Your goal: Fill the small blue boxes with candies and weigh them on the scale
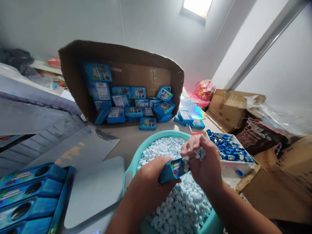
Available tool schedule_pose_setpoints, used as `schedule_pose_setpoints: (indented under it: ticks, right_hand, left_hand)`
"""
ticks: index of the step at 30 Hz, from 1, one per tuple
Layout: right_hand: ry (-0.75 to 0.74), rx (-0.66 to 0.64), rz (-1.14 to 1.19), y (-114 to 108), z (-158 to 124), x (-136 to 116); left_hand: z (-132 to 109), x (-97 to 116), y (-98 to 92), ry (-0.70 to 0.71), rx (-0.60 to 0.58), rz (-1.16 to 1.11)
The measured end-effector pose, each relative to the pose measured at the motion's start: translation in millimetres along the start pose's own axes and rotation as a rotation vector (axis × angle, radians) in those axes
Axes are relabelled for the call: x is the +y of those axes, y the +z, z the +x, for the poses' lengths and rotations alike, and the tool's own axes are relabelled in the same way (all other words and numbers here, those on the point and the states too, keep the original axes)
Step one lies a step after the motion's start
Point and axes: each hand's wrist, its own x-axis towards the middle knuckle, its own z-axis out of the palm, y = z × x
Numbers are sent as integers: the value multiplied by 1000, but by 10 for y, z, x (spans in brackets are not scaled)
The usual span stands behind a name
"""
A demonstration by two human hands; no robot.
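Blue candy box (171, 171) is gripped in the left hand (149, 174), held slantwise over the turquoise tub (136, 152) of pale pellets (168, 208). The right hand (206, 161) is cupped, partly closed around a small load of pellets, and set against the box's right-hand end. Step in hand is judged to be filling — pellets bunch at that end, though the opening itself is hidden. The next move appears to call for a steady box and controlled funnelling — a slack palm would likely spill pellets into the tub.
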Motion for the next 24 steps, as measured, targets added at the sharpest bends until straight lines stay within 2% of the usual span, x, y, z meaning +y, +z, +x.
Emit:
schedule_pose_setpoints:
  ticks: [4,14,19,24]
  right_hand:
    - [20,-60,1,-28,22,4]
    - [64,-148,-66,-80,-6,8]
    - [-24,-266,-198,-129,-6,48]
    - [-75,-419,-280,-197,-15,78]
  left_hand:
    - [2,-3,4,-26,11,9]
    - [-24,4,-1,30,36,45]
    - [-30,-16,21,103,144,88]
    - [-30,12,-3,-37,191,96]
